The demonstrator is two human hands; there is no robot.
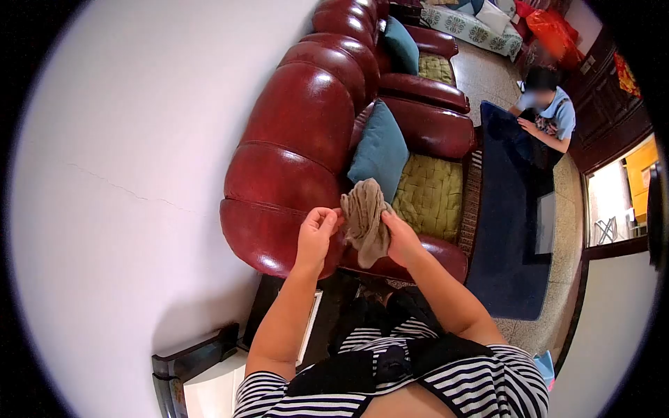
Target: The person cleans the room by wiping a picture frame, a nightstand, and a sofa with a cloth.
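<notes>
A bunched, folded taupe cloth [366, 221] is held up in front of me, above the near end of the red leather sofa. My right hand [404, 242] grips its right side, thumb along the front edge. On the other side, my left hand [317, 233] is closed in a pinch, its fingertips at the cloth's left edge; part of those fingers is hidden behind the fabric. Just behind the cloth, a teal cushion [382, 150] leans on the sofa [286, 177], beside an olive quilted seat pad [428, 198].
A long table with a dark blue cover [509, 258] stands to the right of the sofa. At its far end sits another person [554, 111], hands near the table. A white wall [139, 139] runs along the left. Dark furniture [202, 355] is at lower left.
</notes>
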